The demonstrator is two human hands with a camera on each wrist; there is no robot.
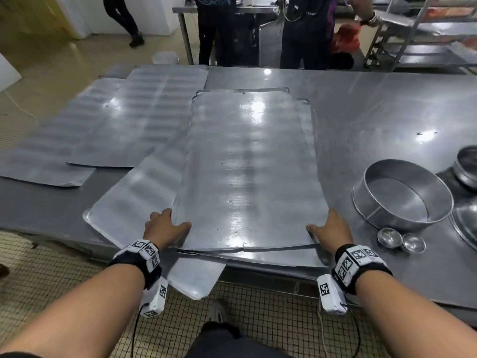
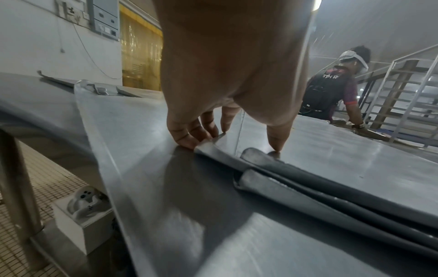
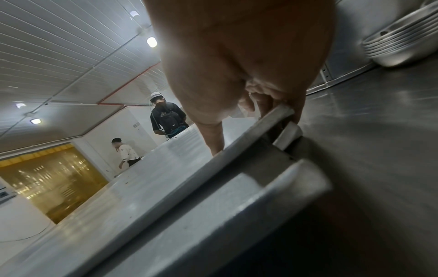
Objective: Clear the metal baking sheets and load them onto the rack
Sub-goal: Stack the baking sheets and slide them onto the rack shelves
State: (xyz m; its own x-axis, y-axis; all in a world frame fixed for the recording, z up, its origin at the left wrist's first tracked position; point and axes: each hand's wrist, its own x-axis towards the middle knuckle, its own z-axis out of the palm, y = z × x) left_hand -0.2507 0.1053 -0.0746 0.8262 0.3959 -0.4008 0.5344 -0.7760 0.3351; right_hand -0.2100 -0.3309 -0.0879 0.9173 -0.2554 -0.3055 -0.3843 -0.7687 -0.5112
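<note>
A stack of flat metal baking sheets [image 1: 247, 171] lies in the middle of the steel table [image 1: 374, 107], its near end at the table's front edge. My left hand [image 1: 165, 224] grips the stack's near-left corner, thumb on the top sheet [image 2: 331, 159], fingers [image 2: 189, 138] curled at its lip. At the near-right corner my right hand [image 1: 331, 228] holds the top sheet [image 3: 142, 196], thumb on top and fingers hooked under its rim. A skewed lower sheet [image 1: 139, 192] juts out past the front edge. The rack [image 1: 423, 34] stands at the far right.
Two more sheets [image 1: 134, 117] lie at the table's far left. Round cake tins [image 1: 402, 192] and small metal bowls [image 1: 400, 239] sit close to my right hand. People [image 1: 214, 29] stand behind the table. A white box [image 2: 80, 221] is on the floor below.
</note>
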